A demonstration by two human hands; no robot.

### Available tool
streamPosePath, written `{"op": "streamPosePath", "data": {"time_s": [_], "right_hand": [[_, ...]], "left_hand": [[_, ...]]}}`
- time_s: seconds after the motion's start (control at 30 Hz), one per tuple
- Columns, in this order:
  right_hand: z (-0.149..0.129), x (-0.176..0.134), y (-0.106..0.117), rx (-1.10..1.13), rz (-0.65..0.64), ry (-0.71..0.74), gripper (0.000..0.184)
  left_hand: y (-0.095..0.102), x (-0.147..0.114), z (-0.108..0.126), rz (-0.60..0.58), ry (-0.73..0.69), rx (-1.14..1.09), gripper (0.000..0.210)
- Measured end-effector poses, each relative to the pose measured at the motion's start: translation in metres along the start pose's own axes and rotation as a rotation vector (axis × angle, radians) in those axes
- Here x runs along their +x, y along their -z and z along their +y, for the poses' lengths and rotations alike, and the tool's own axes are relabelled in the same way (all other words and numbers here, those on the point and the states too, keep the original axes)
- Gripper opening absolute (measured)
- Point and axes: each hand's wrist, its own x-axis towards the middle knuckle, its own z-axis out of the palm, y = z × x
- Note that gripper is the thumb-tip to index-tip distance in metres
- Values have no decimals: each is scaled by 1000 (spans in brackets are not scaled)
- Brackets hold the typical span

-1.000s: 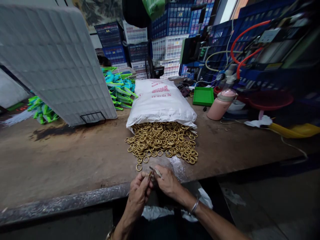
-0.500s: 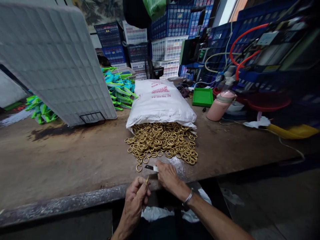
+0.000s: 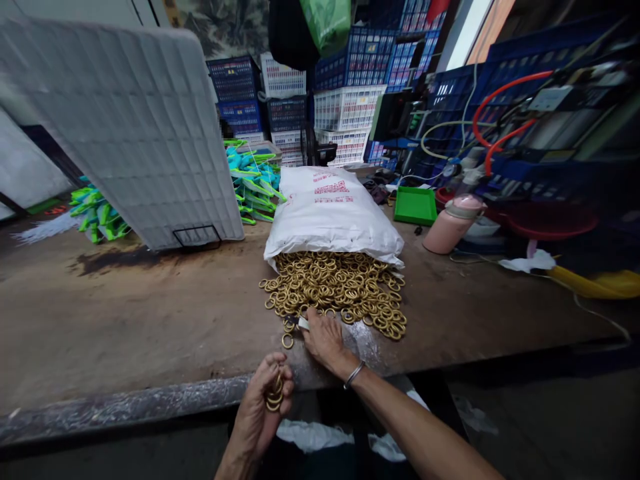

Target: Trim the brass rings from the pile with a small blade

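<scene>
Several gold-coloured rings lie in my left hand, whose fingers curl round them just off the table's front edge. My right hand grips a utility knife with a pale handle; its dark blade points left. The fingertips of that hand reach the front of a heap of gold rings on the table. One loose ring lies apart, between my two hands. The heap spills from the open mouth of a white sack with red print.
A tall white ribbed panel stands at the left, with green and turquoise hangers behind it. On the right are a green tray, a pink bottle and a machine with red hoses. Stacked crates fill the back.
My left hand has turned palm up, showing several rings in it. My right hand has moved forward and left with the knife, up to the heap. The camera view has shifted slightly.
</scene>
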Motion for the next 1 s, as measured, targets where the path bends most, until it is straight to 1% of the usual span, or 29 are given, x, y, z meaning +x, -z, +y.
{"op": "streamPosePath", "data": {"time_s": [0.13,0.27,0.33,0.43,0.5,0.57,0.63,0.73,0.8,0.9,1.0], "right_hand": [[1,5,5,-12,-9,-13,22],[3,4,13,8,9,9,19],[5,3,15,63,21,-7,17],[6,-1,17,268,35,-59,9],[5,-8,17,434,57,-84,13],[1,-16,19,587,77,-103,16],[-5,-26,20,750,55,-118,15],[-10,-37,23,957,-18,-149,12],[-10,-41,24,984,-33,-166,11],[-4,-43,26,897,-41,-133,13],[2,-44,29,834,-13,-61,16]], "left_hand": [[2,3,-1,-26,23,-43,19],[-1,6,-4,1,24,-6,20],[-4,8,-6,27,10,49,24],[-10,12,-11,76,-59,151,28],[-15,16,-16,94,-117,204,31],[-20,19,-22,105,-169,248,39],[-25,22,-26,117,-230,298,45],[-28,25,-30,135,-296,381,42],[-28,26,-30,158,-297,405,38],[-27,25,-27,186,-314,431,32],[-26,23,-24,179,-426,575,23]]}}
